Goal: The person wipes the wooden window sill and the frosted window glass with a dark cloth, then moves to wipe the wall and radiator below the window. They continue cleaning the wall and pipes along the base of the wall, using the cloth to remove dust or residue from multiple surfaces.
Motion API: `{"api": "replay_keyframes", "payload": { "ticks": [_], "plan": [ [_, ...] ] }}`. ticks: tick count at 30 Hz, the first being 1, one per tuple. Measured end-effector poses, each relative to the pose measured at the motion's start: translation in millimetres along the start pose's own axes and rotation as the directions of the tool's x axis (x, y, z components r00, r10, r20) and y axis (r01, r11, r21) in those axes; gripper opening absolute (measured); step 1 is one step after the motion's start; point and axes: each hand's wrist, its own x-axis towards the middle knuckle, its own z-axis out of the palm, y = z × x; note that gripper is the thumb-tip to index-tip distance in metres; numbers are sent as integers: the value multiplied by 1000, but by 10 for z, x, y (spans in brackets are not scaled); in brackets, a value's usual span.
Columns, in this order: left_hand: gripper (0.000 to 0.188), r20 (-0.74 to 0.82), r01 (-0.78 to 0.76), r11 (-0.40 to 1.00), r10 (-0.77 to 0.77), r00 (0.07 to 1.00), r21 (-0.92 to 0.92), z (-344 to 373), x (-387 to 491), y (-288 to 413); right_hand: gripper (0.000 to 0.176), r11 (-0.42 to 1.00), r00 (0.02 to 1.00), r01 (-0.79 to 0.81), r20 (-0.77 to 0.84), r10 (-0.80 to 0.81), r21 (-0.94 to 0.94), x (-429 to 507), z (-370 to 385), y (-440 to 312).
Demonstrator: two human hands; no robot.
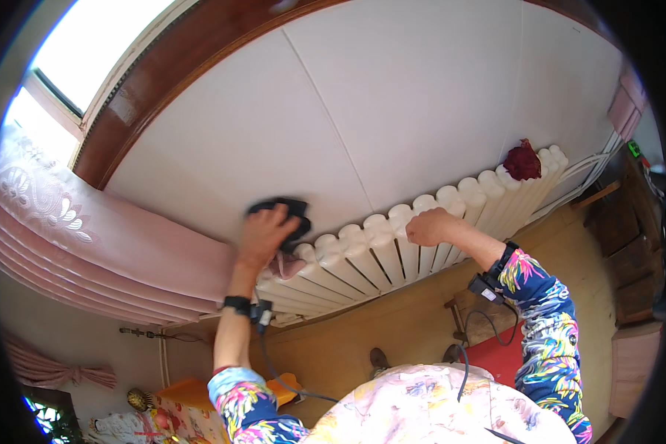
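Observation:
My left hand (262, 234) presses a dark, blurred cloth (295, 225) to the white wall panel (244, 150), just above the left part of a white sectional radiator (347, 250). My right hand (430, 226) is curled into a fist at the radiator's top, near its middle. Nothing shows in that fist, and its palm side is hidden. Under my left wrist, a bit of pink fabric (286, 265) lies over the radiator's left end. A crumpled dark red cloth (523, 161) rests on top of the radiator towards its right end.
A pink curtain (161, 238) hangs close to my left arm. Brown wood trim (139, 105) borders the panel below a bright window. White pipes (583, 172) run from the radiator's right end. On the floor stand a small wooden stool (474, 313) and a red item (497, 358). Cables hang from both wrists.

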Motion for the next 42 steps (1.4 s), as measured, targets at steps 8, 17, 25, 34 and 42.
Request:
{"api": "replay_keyframes", "payload": {
  "ticks": [8,17,25,34,42],
  "plan": [
    [51,-862,446,895,-241,446,-20,-780,1038,-706,30,972,977,101,-205,-57,212,2,-497,-292],
    [43,-268,53,998,-58,962,-27,234,436,394,26,954,970,166,-217,-112,251,126,-80,-350],
    [52,-79,259,964,-255,964,55,210,-113,214,46,927,949,242,-267,-165,287,391,948,-940],
    [44,-226,473,860,-507,832,-189,726,-67,496,32,910,954,215,-277,-118,353,530,1067,-555],
    [65,101,675,734,-667,738,-78,665,-741,168,10,116,894,385,-401,197,916,-158,-552,389]
  ]
}}
